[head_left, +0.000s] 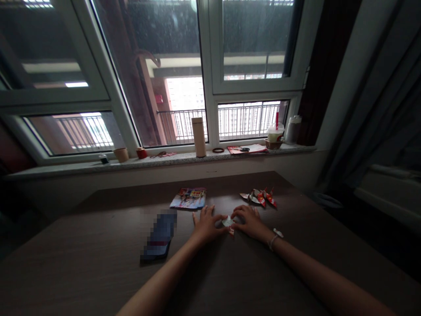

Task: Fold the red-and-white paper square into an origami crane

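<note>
One small, pale folded paper piece with a reddish patterned corner [227, 221] sits in front of me on the dark brown worktop [98, 237], as I watch through the head camera from afar. My left hand [207, 226] has its grip, thumb and forefinger, clamped on the paper's left edge; my right hand [248, 219] has the right edge clamped the same way. Any crease is too small for me to make out. To handle it well, I judge, I should hold both edges level, line them up before pressing, and let one hand anchor while the other runs along the fold; tugging the sides apart could skew or tear it.

Red-and-white pointed folded paper figures [261, 197] lie beyond my right hand, and a stack of colourful printed paper [189, 199] beyond my left.

On the speckled grey stone windowsill [177, 160], a clear plastic cup [275, 132] with a red straw [277, 117] stands in a low brown bowl [273, 144]; something pale green shows inside the cup. Further left I see a tall tan cylindrical flask [198, 139], a small red pot [141, 153] and a tan tapered cup [121, 154]; their contents are hidden from me.
</note>
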A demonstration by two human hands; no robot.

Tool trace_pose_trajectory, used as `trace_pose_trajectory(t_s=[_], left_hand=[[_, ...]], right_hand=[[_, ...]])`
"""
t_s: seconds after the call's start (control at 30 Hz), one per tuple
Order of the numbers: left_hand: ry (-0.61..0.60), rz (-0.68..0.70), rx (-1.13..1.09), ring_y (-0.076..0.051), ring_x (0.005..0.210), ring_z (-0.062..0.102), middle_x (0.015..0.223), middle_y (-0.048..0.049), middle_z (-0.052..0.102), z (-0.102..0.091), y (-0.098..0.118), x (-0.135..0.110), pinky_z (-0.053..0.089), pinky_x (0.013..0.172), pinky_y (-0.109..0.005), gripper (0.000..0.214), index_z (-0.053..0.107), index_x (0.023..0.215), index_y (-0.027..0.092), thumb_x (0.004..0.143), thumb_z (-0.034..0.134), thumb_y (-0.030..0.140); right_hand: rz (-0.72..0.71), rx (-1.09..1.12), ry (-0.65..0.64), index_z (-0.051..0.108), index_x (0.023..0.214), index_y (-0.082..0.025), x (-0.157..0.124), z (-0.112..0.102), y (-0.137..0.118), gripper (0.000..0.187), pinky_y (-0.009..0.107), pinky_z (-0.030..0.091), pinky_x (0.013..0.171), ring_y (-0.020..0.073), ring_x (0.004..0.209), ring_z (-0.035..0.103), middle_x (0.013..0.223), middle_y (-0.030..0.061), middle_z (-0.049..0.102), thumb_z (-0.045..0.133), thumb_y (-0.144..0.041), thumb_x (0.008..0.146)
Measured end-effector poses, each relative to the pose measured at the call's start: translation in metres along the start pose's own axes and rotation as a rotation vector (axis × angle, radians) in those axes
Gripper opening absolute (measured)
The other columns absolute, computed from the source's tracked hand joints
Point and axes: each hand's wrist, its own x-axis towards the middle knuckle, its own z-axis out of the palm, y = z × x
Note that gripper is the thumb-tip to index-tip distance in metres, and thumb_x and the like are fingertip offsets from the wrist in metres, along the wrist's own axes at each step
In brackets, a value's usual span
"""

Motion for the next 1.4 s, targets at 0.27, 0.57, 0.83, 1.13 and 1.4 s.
trace_pose_trajectory(t_s=[0.27,0.57,0.83,1.13,1.4], left_hand=[[0.159,0.019,-0.008,-0.037,0.144,0.025,0.153,-0.004,0.041,0.006,0.003,0.004,-0.002,0.112,-0.072,0.035,0.072,0.11,0.04,0.079,0.066,0.056],[0.07,-0.003,0.011,-0.04,0.146,0.022,0.158,-0.0058,0.031,-0.002,0.004,0.001,-0.005,0.11,-0.073,0.057,0.067,0.119,0.045,0.071,0.059,0.076],[0.002,0.006,0.057,-0.042,0.146,0.019,0.16,-0.004,0.026,-0.003,0.005,-0.003,-0.004,0.111,-0.072,0.07,0.057,0.13,0.045,0.068,0.06,0.076],[-0.061,-0.027,0.051,-0.038,0.148,0.015,0.163,-0.0039,0.02,-0.011,0.0,-0.002,-0.003,0.109,-0.074,0.061,0.057,0.129,0.047,0.076,0.049,0.077],[0.009,-0.041,0.045,-0.037,0.147,0.018,0.16,-0.0047,0.027,-0.006,0.001,0.0,-0.005,0.108,-0.074,0.049,0.064,0.122,0.045,0.08,0.053,0.068]], right_hand=[[-0.005,-0.034,0.096,0.074,0.097,-0.03,0.001,0.005,-0.003,0.018,0.055,0.019,0.112,0.0278,0.122,0.049,0.118,0.0041,0.063,0.064,-0.039,0.084],[-0.018,-0.057,0.047,0.073,0.104,-0.032,0.003,0.002,0.001,0.031,0.051,0.027,0.108,0.0289,0.122,0.049,0.123,0.0048,0.062,0.067,-0.05,0.079],[-0.021,-0.06,0.022,0.071,0.106,-0.032,-0.001,-0.001,-0.002,0.037,0.053,0.026,0.109,0.0297,0.123,0.048,0.125,0.0051,0.06,0.066,-0.056,0.078],[-0.04,-0.067,-0.03,0.067,0.114,-0.032,-0.003,-0.004,-0.002,0.05,0.056,0.023,0.11,0.0314,0.127,0.045,0.131,0.0066,0.056,0.067,-0.061,0.074],[-0.065,-0.094,-0.059,0.064,0.118,-0.031,-0.005,-0.007,-0.001,0.059,0.055,0.02,0.113,0.0318,0.128,0.043,0.134,0.0076,0.053,0.072,-0.061,0.067]])
